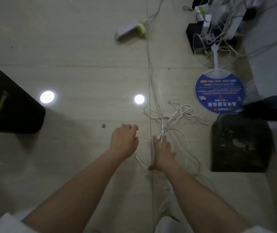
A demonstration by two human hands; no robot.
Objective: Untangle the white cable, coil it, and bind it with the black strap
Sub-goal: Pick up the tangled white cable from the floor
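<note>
A tangled white cable (176,115) lies in a loose heap on the tiled floor, right of centre, with loops trailing toward me. My right hand (163,153) reaches out with straight fingers, its fingertips touching the near end of the tangle. My left hand (124,142) hovers to the left of the cable with its fingers loosely curled, holding nothing. No black strap is visible.
A round blue hand fan (220,91) lies right of the tangle. A dark dustpan-like object (240,143) sits at the right, a black bin (11,105) at the left. Power strips, chargers and more cables (218,22) crowd the far right. A white adapter (129,31) lies farther ahead.
</note>
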